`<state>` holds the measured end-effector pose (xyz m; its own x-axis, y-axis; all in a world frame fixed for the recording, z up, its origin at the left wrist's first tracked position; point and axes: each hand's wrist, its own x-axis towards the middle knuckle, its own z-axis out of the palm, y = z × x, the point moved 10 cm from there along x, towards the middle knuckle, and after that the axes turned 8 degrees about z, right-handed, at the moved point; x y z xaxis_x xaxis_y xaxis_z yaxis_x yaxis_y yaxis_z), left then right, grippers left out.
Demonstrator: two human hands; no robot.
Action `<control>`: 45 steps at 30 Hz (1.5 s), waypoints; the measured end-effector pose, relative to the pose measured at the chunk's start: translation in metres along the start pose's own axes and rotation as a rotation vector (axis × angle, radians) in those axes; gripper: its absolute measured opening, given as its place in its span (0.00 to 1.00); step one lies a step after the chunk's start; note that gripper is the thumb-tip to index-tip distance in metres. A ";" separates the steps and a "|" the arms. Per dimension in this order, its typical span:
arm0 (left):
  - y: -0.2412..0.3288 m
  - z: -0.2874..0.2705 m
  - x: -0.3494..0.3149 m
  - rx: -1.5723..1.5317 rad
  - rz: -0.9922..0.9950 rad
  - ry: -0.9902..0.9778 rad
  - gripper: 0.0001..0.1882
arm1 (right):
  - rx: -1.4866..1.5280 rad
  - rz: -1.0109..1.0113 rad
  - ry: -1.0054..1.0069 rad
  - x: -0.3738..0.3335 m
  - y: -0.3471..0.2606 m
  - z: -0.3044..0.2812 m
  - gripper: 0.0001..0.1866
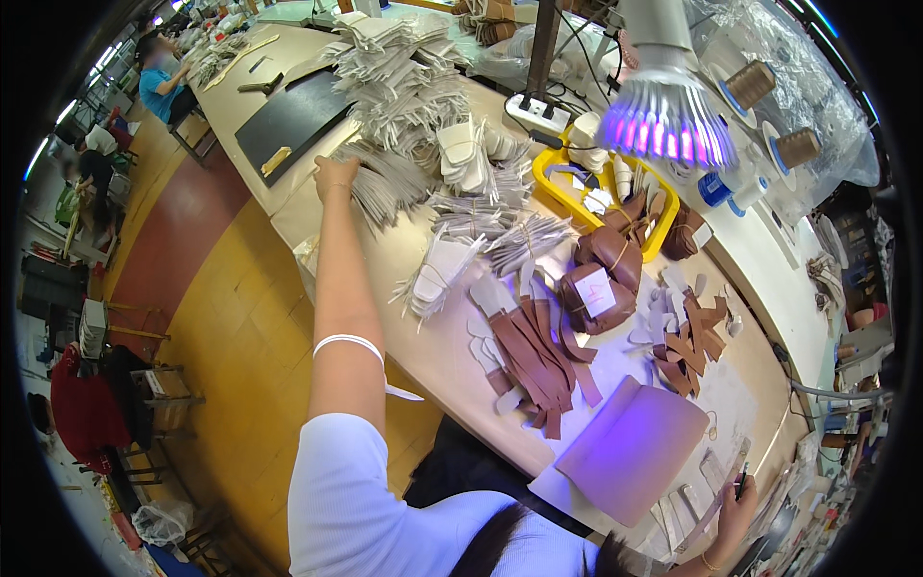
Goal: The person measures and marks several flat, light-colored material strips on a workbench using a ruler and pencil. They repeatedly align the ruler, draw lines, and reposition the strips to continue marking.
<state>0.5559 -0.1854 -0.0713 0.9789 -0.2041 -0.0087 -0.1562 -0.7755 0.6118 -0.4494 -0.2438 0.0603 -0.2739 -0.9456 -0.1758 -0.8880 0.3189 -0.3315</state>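
My left hand [336,175] is stretched far forward, its fingers curled closed at the edge of a fanned pile of thin grey pieces [386,183]. What lies between those fingers is hidden. At the lower right, my right hand [738,510] is closed on a slim dark tool [741,484], whose kind I cannot make out. Pale strips [678,510] lie beside that hand. A curled brown sheet [635,447] rests on the table to its left. Beyond the sheet are brown leather strips [534,356] with grey ends and another heap of brown strips [694,341].
Tall stacks of grey pieces [389,87] stand past my left hand, near a black board [293,120]. A yellow basket [663,226] sits behind bundled brown leather pieces [601,288]. A lamp [663,115] hangs low over the table. Thread spools [750,85] stand at right.
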 end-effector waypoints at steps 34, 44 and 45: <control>0.038 -0.193 -0.298 -1.405 0.386 0.055 0.33 | 0.458 -0.279 -0.144 0.000 -0.157 0.070 0.14; 0.088 -0.170 -0.372 -1.341 0.761 -0.370 0.27 | 0.560 -0.761 -0.390 -0.118 -0.375 0.056 0.09; 0.095 -0.168 -0.379 -1.307 0.798 -0.460 0.26 | 0.557 -0.861 -0.373 -0.132 -0.397 0.057 0.09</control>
<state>0.1924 -0.0816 0.1232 0.5465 -0.6303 0.5514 -0.1335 0.5844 0.8004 -0.0397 -0.2423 0.1625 0.5724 -0.8163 0.0774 -0.4102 -0.3668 -0.8350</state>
